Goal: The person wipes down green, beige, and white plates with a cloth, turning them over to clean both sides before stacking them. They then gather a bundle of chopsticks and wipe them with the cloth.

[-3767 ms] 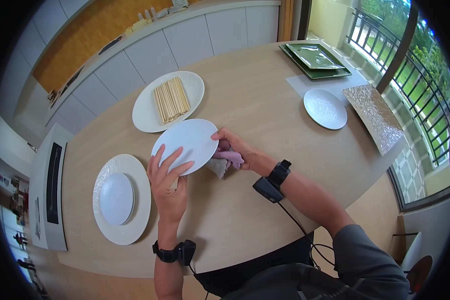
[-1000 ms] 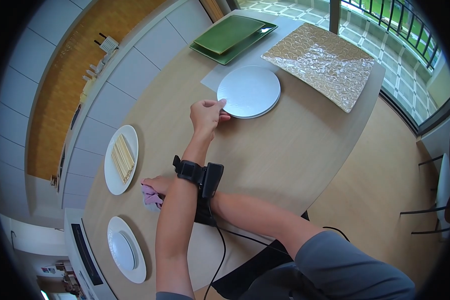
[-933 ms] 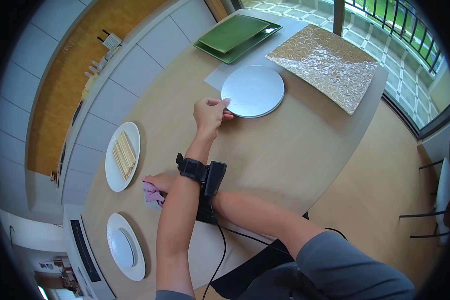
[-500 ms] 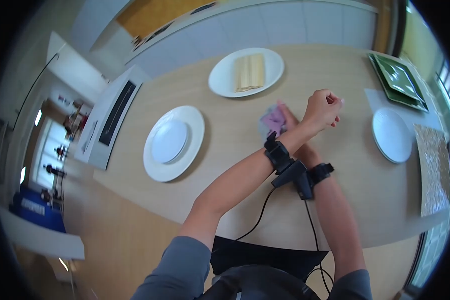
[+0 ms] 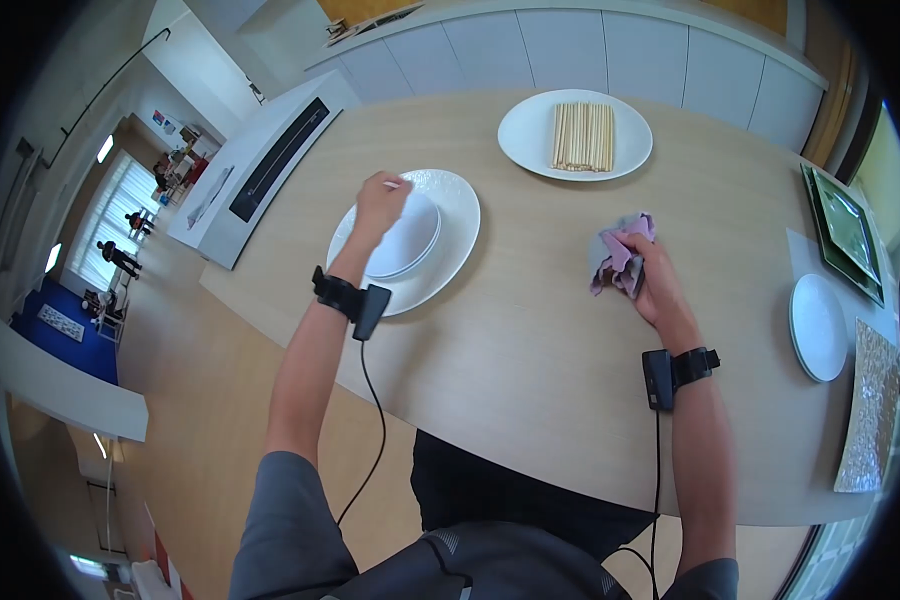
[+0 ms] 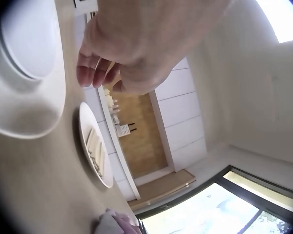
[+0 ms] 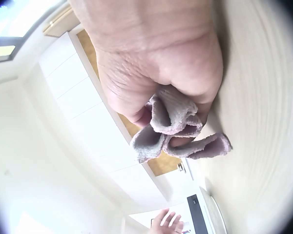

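Note:
My left hand [image 5: 377, 205] hovers over a stack of small white round plates [image 5: 410, 242], which sits on a large white oval plate [image 5: 459, 225] with a textured rim. In the left wrist view that hand [image 6: 132, 44] has loosely bent fingers with nothing between them, and the stacked plates [image 6: 31, 34] lie off to the side. My right hand [image 5: 660, 285] grips a crumpled pink and grey cloth [image 5: 618, 256] close over the table. Folds of the cloth [image 7: 173, 114] stick out from between the fingers in the right wrist view.
A white oval plate [image 5: 525, 140] holding a bundle of thin pale sticks [image 5: 583, 138] stands at the back. Along the right are stacked green square plates [image 5: 845, 225], white round plates [image 5: 818, 328] and a patterned rectangular plate [image 5: 870, 410]. Cables [image 5: 378, 440] hang from both wrists.
The white plate earlier held in both hands now lies on the round plate at the right. My left hand has let go of it and swung left to the small stack; the right keeps the cloth.

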Demonstrator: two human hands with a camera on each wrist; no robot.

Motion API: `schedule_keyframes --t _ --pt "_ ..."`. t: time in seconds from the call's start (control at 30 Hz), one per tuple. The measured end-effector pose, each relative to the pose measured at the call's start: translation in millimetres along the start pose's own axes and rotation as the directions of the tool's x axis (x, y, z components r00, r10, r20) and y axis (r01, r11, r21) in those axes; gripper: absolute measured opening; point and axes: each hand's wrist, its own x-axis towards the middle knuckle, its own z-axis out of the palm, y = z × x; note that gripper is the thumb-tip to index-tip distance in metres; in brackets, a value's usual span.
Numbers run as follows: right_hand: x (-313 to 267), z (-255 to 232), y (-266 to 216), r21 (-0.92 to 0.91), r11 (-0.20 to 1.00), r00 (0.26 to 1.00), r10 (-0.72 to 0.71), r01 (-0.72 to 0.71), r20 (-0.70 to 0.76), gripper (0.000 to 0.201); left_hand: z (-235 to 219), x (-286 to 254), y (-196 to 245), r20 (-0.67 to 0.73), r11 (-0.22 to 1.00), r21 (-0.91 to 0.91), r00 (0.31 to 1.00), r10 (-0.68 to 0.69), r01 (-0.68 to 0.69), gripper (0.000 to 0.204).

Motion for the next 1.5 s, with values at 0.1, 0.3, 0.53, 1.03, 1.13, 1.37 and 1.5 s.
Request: schedule_keyframes --t 0.1,0.3,0.53,1.03,1.13,1.37,1.5 --pt "-4.1 4.9 -3.2 -0.025 1.0 1.0 0.011 -0.011 -0.003 0.018 -38.4 14.3 -61.8 -0.093 0.941 0.339 0.995 0.029 0.004 0.039" --pt "0.3 0.9 0.2 -0.031 0.999 1.0 0.028 -0.028 0.008 0.019 -67.2 6.9 -91.9 -0.064 0.906 0.36 0.975 -0.215 0.223 0.05" --pt "-0.6 2.5 -0.3 -0.051 0.998 1.0 0.026 -0.025 0.007 0.02 -68.7 -1.6 -84.2 0.161 0.937 0.091 0.924 -0.347 0.336 0.036" --pt "0.0 0.7 1.0 -0.048 0.999 1.0 0.007 -0.006 0.028 0.019 -100.3 0.3 -77.1 0.169 0.889 -0.206 0.909 -0.38 0.41 0.025" --pt "0.8 -0.2 2.0 -0.049 0.999 1.0 0.005 -0.004 0.026 0.018 -100.9 0.5 -55.7 0.162 0.909 -0.235 0.937 -0.311 0.343 0.022" --pt "5.0 -5.3 4.2 0.002 1.0 1.0 0.012 -0.012 0.023 0.02 -50.0 -25.4 33.9 0.227 0.725 -0.65 0.969 -0.098 0.226 0.017" --pt "4.6 -2.2 4.0 0.112 0.983 0.985 -0.136 0.148 -0.103 0.025 10.9 -67.5 94.3 0.263 0.618 -0.747 0.963 -0.062 0.244 0.019"
